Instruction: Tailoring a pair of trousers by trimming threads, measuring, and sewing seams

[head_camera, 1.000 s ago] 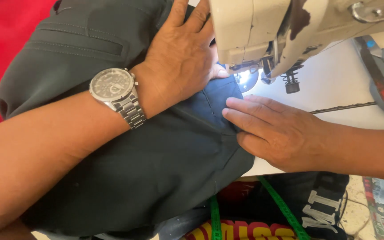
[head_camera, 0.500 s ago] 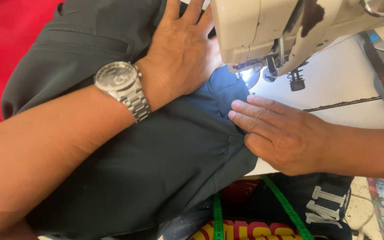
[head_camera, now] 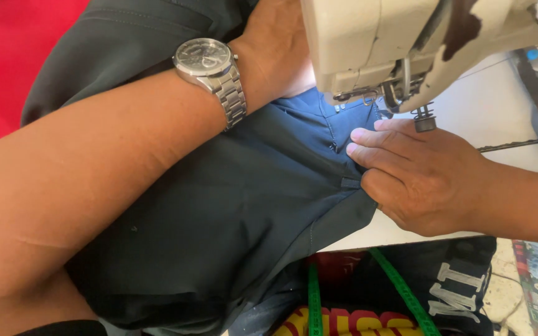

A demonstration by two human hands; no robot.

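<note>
A red cloth (head_camera: 7, 62) filled the upper left corner. The left forearm crossed the frame from lower left toward upper right, a steel wristwatch (head_camera: 210, 62) on its wrist. The left hand (head_camera: 275, 50) lay on the dark blue-grey garment (head_camera: 219, 211), behind the head of the cream sewing machine (head_camera: 393, 43); its fingers were hidden, so I could not tell how they were set. The garment spread over the white table (head_camera: 499, 118) and hung off its near edge, a fold running under the needle area. The right hand (head_camera: 418, 177) came in from the right, palm down, its fingers (head_camera: 375, 135) pressed together and flat on the cloth's folded edge just beside the presser foot. Below the table edge lay a dark printed fabric with white lettering (head_camera: 462, 286), crossed by green tape (head_camera: 400, 292).
</note>
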